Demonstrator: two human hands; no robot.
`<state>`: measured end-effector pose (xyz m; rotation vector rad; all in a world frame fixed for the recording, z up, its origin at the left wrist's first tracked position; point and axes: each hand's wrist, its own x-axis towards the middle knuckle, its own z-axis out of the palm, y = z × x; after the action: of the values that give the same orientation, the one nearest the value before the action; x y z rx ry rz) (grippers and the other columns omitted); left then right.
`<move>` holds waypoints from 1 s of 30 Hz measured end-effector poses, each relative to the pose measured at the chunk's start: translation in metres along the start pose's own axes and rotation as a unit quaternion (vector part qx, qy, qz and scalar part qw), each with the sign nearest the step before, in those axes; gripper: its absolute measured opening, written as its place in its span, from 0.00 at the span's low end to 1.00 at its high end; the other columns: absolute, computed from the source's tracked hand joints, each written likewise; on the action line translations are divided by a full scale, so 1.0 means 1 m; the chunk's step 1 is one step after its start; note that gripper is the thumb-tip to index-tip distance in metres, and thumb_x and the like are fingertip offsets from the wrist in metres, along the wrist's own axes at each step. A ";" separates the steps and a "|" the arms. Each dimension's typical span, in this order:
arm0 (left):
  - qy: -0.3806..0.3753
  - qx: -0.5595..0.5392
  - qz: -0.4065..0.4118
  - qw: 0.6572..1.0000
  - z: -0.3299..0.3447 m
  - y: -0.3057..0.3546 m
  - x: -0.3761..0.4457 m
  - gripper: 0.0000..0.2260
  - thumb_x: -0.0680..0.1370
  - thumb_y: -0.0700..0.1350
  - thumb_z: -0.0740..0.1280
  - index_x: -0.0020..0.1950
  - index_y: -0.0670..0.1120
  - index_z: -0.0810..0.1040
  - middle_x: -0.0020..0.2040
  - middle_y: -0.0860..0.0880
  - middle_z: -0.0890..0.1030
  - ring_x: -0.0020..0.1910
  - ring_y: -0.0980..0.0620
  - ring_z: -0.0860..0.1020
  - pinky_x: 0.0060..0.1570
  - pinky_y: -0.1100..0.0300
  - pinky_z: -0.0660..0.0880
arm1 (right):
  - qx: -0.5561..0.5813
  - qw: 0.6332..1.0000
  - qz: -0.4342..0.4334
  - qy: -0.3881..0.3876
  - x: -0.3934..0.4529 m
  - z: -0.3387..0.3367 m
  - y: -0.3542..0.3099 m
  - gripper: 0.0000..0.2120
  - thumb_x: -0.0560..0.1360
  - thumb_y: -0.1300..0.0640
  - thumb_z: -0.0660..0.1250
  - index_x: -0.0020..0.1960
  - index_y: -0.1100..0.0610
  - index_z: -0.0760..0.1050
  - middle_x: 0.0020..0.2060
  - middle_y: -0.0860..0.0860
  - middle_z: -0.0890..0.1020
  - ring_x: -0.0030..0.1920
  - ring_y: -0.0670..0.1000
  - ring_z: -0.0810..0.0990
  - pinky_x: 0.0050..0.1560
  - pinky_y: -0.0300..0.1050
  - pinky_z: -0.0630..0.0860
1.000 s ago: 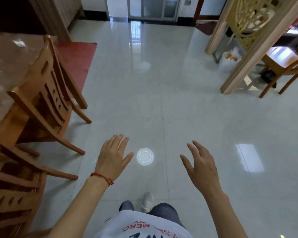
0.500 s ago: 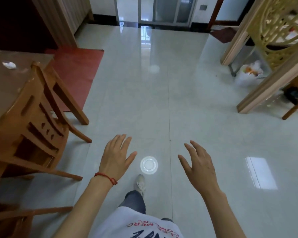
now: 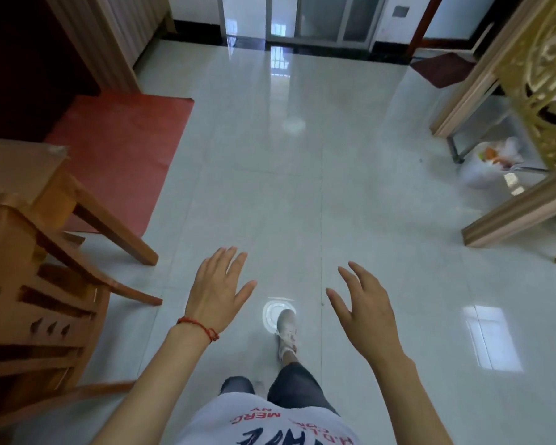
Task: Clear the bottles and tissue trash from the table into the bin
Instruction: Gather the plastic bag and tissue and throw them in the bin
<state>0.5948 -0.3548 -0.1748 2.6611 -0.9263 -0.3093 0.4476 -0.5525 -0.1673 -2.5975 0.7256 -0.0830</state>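
Observation:
My left hand and my right hand hover palm-down over the glossy tiled floor, fingers spread, holding nothing. The brown wooden table shows only its corner at the left edge; no bottle or tissue is visible on that part. A bin lined with a white plastic bag, with orange bits inside, stands on the floor at the right beside a carved wooden screen. Both hands are far from the table and from the bin.
A wooden chair stands at the lower left, its legs reaching into the walkway. A red mat lies beyond the table. My foot in a white shoe steps forward between my hands. Glass doors close the far end.
I have walked forward: the chair and table slid toward the lower left, the bin came closer at the right. Both hands stay spread and empty.

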 end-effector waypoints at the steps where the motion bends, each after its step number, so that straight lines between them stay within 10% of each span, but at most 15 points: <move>1: 0.004 -0.001 -0.003 1.000 0.001 -0.002 0.018 0.24 0.77 0.52 0.60 0.68 0.40 0.66 0.70 0.39 0.68 0.71 0.40 0.63 0.70 0.46 0.60 | -0.002 1.000 -0.003 0.004 0.019 -0.002 0.003 0.21 0.75 0.49 0.63 0.66 0.58 0.70 0.67 0.57 0.71 0.67 0.57 0.69 0.65 0.52 0.67; 11: 0.039 -0.017 -0.047 0.998 -0.024 0.002 0.190 0.23 0.76 0.49 0.65 0.67 0.38 0.68 0.68 0.37 0.70 0.69 0.38 0.65 0.68 0.43 0.62 | -0.006 0.999 -0.035 0.011 0.214 -0.040 0.021 0.21 0.75 0.52 0.65 0.64 0.60 0.71 0.65 0.59 0.73 0.65 0.60 0.71 0.63 0.56 0.68; 16: 0.029 -0.013 -0.061 0.998 -0.037 -0.005 0.260 0.31 0.73 0.58 0.50 0.65 0.38 0.70 0.66 0.36 0.72 0.67 0.37 0.68 0.66 0.41 0.65 | -0.009 0.999 -0.035 -0.002 0.290 -0.042 0.021 0.21 0.76 0.51 0.63 0.65 0.59 0.70 0.67 0.58 0.71 0.67 0.58 0.69 0.64 0.55 0.66; 24: 0.024 -0.027 -0.069 0.997 -0.052 -0.054 0.395 0.24 0.76 0.49 0.64 0.68 0.40 0.67 0.70 0.39 0.67 0.71 0.40 0.62 0.70 0.45 0.60 | -0.013 0.999 -0.036 -0.013 0.435 -0.023 -0.002 0.21 0.76 0.50 0.63 0.66 0.59 0.69 0.68 0.57 0.70 0.68 0.57 0.67 0.66 0.53 0.64; 30: 0.025 -0.034 -0.096 0.994 -0.083 -0.095 0.480 0.27 0.78 0.58 0.53 0.67 0.39 0.69 0.68 0.37 0.70 0.69 0.38 0.66 0.68 0.42 0.63 | -0.030 0.996 -0.071 -0.035 0.544 -0.013 -0.046 0.22 0.77 0.48 0.61 0.67 0.58 0.68 0.69 0.56 0.69 0.69 0.57 0.66 0.67 0.53 0.64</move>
<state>1.0426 -0.5700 -0.1794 2.6861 -0.6331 -0.3103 0.9359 -0.7974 -0.1680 -2.6919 0.5253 -0.0144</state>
